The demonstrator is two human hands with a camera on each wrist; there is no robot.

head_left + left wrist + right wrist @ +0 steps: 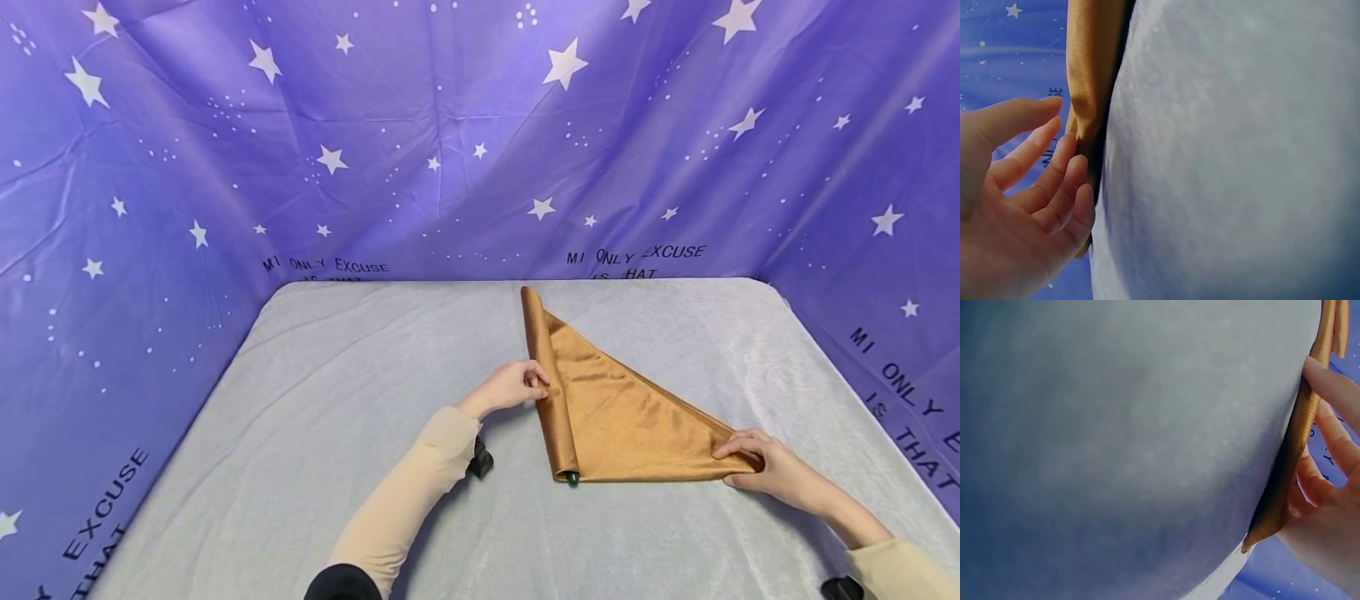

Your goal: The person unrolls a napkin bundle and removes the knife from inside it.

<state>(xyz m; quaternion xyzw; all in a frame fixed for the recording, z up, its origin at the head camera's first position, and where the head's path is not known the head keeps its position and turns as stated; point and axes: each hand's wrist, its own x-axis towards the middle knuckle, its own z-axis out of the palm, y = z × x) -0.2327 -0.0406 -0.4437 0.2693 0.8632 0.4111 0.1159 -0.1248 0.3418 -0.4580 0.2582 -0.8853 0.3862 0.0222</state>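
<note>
A shiny golden-brown cloth (pixel 630 417) lies on the table, its left side wound into a long roll (pixel 551 400). From the roll's near end pokes a small dark green tip (pixel 573 478); whatever else is inside stays hidden. My left hand (pixel 513 385) touches the roll's left side with loosely bent fingers, and in the left wrist view its thumb stands apart from the fingertips (pixel 1076 164). Over at the cloth's right corner, my right hand (pixel 776 471) rests with spread fingers on top and the thumb at the near edge. The right wrist view shows that thumb (pixel 1329 378) against the cloth edge.
A pale grey cover (pixel 360 333) spreads over the table. Purple star-printed curtains (pixel 450 167) hang along its back and both sides. Dark wrist gear (pixel 480 460) sits under the left sleeve, and another dark piece (pixel 842 588) is at the right wrist.
</note>
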